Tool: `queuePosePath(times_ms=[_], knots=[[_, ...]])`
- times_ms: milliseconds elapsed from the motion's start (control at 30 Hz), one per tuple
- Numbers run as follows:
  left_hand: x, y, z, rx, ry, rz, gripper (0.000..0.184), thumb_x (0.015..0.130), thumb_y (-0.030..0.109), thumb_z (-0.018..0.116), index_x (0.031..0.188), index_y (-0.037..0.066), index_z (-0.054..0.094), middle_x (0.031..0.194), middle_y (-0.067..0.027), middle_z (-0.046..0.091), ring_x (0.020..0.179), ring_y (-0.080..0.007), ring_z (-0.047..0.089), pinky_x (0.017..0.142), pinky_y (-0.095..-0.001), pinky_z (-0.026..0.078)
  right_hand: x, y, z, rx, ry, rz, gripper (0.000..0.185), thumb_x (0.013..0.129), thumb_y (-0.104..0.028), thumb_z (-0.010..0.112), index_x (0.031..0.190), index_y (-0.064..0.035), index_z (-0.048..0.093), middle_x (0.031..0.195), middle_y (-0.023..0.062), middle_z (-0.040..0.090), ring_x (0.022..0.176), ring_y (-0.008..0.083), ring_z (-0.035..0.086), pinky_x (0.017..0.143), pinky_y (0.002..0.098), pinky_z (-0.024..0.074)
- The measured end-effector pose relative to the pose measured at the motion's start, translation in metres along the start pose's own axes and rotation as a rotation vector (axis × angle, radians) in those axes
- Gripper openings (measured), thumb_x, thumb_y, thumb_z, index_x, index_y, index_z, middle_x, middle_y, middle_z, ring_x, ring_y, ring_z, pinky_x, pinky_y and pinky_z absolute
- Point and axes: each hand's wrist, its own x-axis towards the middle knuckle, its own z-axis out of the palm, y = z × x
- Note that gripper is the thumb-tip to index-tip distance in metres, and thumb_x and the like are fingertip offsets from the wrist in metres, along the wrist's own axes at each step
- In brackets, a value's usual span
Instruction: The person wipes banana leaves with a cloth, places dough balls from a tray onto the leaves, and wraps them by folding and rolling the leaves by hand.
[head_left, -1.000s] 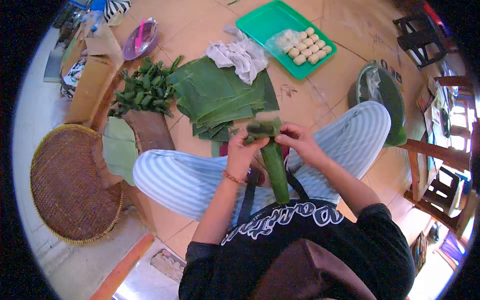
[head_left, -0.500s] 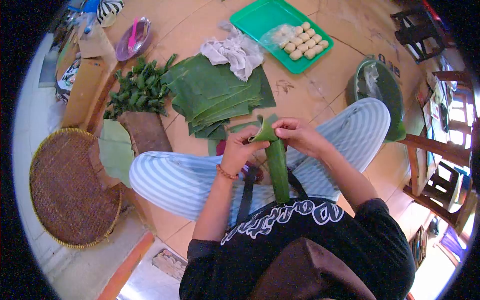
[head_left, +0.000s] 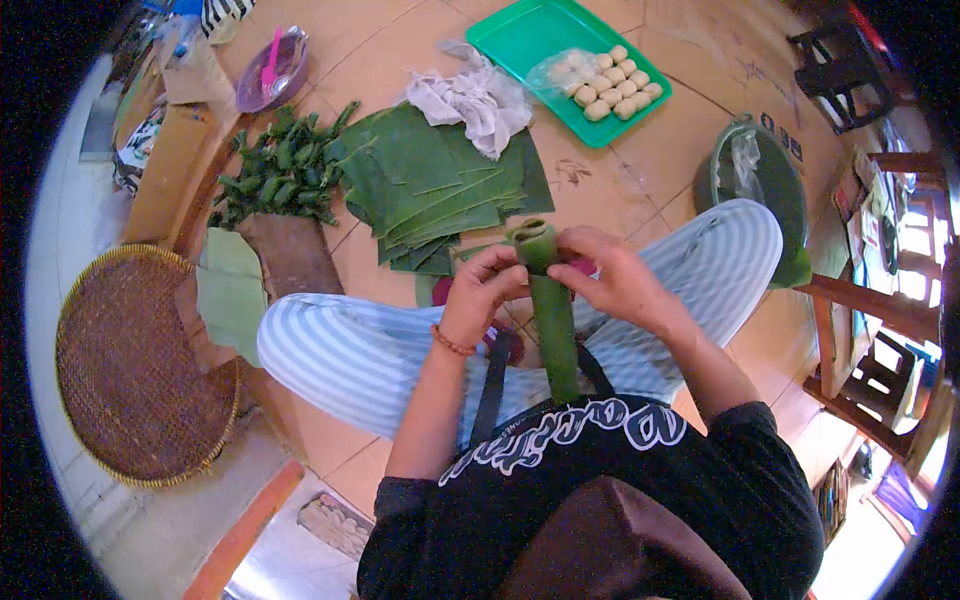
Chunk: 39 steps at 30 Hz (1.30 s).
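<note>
Between my hands is a rolled green leaf (head_left: 533, 245), its open coiled end facing up. My left hand (head_left: 484, 300) pinches its left side, and my right hand (head_left: 612, 280) grips it from the right. A long green leaf-covered tube (head_left: 553, 335) runs from just below the roll down to my shirt. Beyond my hands lies a stack of cut leaves (head_left: 430, 185), with a crumpled whitish cloth (head_left: 480, 110) on its upper edge.
A green tray (head_left: 510, 40) holds several pale balls and a plastic bag. Small green bundles (head_left: 285, 165) lie at left, near a purple bowl (head_left: 285, 75). A woven round tray (head_left: 145, 370) is at far left; a dark green basin (head_left: 780, 190) stands at right.
The leaf between my hands has gone from a loose, flared wrap to a tighter upright roll. My right hand has shifted its fingers around the roll's right side.
</note>
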Motion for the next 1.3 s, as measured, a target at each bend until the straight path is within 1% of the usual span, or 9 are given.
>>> queuePosePath(times_ms=[200,300,400,600,800,900,1067,1167,1300], knots=[[0.001,-0.003,0.010,-0.415,-0.106,-0.114,0.027,0.084,0.011,0.056,0.109,0.004,0.050,0.101,-0.0064,0.057,0.093,-0.0154,0.057,0.083,-0.0327,0.046,0.001,-0.006,0.003,-0.053,-0.025,-0.036,0.014,0.075,-0.005,0.064,0.080,0.0014,0.053,0.078,0.0106,0.054,0.063,0.0199,0.053,0.055,0.0305,0.0413],[0.002,0.005,0.015,-0.524,-0.207,-0.183,0.029,0.083,0.011,0.056,0.110,0.003,0.049,0.103,-0.0071,0.057,0.094,-0.0152,0.056,0.082,-0.0320,0.046,0.000,-0.006,0.007,-0.066,-0.048,-0.014,0.021,0.073,-0.013,0.064,0.091,-0.0039,0.056,0.088,0.0156,0.059,0.085,0.0342,0.057,0.074,0.0389,0.0473],[0.001,0.008,0.012,-0.416,-0.202,-0.222,0.027,0.083,0.010,0.055,0.109,0.002,0.052,0.102,-0.0061,0.058,0.091,-0.0143,0.057,0.077,-0.0289,0.047,0.005,0.004,0.014,-0.003,0.070,-0.158,0.014,0.073,-0.004,0.065,0.080,-0.0006,0.054,0.078,0.0060,0.053,0.062,0.0169,0.050,0.055,0.0278,0.0406],[-0.009,0.017,0.009,0.028,-0.091,-0.226,0.020,0.080,0.013,0.061,0.096,0.002,0.062,0.087,-0.0014,0.062,0.076,-0.0074,0.057,0.060,-0.0208,0.045,0.011,0.004,0.003,0.445,-0.004,0.258,0.025,0.073,-0.008,0.068,0.092,-0.0021,0.055,0.081,0.0025,0.057,0.070,0.0064,0.051,0.056,0.0229,0.0402],[0.001,-0.003,0.007,0.251,0.144,-0.157,0.018,0.076,0.018,0.068,0.086,0.003,0.066,0.074,0.0005,0.062,0.064,-0.0046,0.054,0.051,-0.0189,0.042,0.035,0.026,0.009,0.137,-0.174,0.184,0.024,0.075,-0.014,0.067,0.094,-0.0027,0.057,0.074,0.0017,0.059,0.067,0.0067,0.054,0.055,0.0236,0.0422],[0.005,-0.008,0.001,0.212,0.275,-0.178,0.016,0.076,0.017,0.067,0.083,0.004,0.065,0.072,0.0006,0.061,0.062,-0.0045,0.054,0.049,-0.0185,0.041,0.077,0.053,-0.006,0.167,-0.590,0.251,0.021,0.077,-0.018,0.066,0.091,-0.0039,0.059,0.077,0.0030,0.062,0.069,0.0091,0.057,0.055,0.0254,0.0445],[0.013,-0.014,-0.004,0.028,0.449,-0.114,0.011,0.077,0.016,0.066,0.076,0.006,0.062,0.071,0.0015,0.058,0.060,-0.0043,0.052,0.049,-0.0187,0.041,0.112,0.249,0.005,0.156,-0.063,0.590,0.016,0.076,-0.016,0.061,0.087,-0.0037,0.062,0.072,0.0069,0.062,0.065,0.0118,0.059,0.057,0.0269,0.0456],[0.020,-0.019,-0.017,-0.050,0.477,-0.085,0.009,0.078,0.015,0.065,0.076,0.008,0.059,0.071,0.0021,0.057,0.061,-0.0049,0.052,0.049,-0.0197,0.041,0.110,0.157,0.000,-0.336,-0.174,0.835,0.018,0.074,-0.014,0.059,0.087,-0.0030,0.063,0.066,0.0098,0.061,0.061,0.0139,0.059,0.057,0.0289,0.0464],[0.022,-0.011,-0.020,-0.158,0.496,-0.100,0.011,0.078,0.017,0.064,0.080,0.010,0.056,0.074,0.0017,0.057,0.063,-0.0064,0.053,0.048,-0.0203,0.041,0.098,0.207,0.048,-0.422,0.085,0.733,0.018,0.073,-0.013,0.054,0.085,-0.0019,0.062,0.066,0.0162,0.061,0.063,0.0253,0.061,0.059,0.0351,0.0478]])
